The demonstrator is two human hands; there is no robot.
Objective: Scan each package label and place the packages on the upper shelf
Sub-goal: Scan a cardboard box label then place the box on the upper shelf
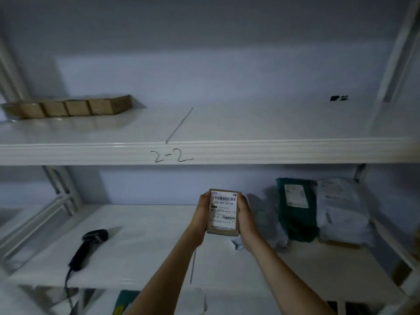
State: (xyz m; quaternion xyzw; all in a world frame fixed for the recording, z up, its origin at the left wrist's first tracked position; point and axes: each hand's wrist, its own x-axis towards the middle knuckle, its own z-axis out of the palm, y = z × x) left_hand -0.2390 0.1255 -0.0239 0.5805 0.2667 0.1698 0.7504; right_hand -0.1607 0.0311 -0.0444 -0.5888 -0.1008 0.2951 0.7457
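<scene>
Both hands are up in front of the shelving; the left hand [201, 215] and the right hand [246, 220] clasp a small brown box [223, 213] between them, fingers curled round its long sides, label [223, 209] facing the camera; the barcode shows, and the number 502-602-12-107 reads beneath it; the box is held in the air above the lower shelf [147, 246], below the front edge of the upper shelf [272, 151], touching neither.

On that front edge, "2-2" [171, 155] is handwritten in dark marker; a thin dark line [179, 125] runs back across the upper shelf from just above it; left of the line, towards the back, a row of brown cardboard boxes [68, 108] lies side by side, each touching the next; far right, at the back, a small dark object [338, 98] sits, too small to make out.

Down on the lower shelf, a black handheld scanner [91, 244] lies on the left, head towards the back, its cable [67, 283] trailing off the front edge; no hand on it; on the right, a dark green mailer bag [295, 208] leans upright with a white label on its face; just beside it stands a grey poly bag [343, 210], the two touching or nearly so; another pale grey bag [263, 219] slumps behind the right hand, partly hidden by it.
</scene>
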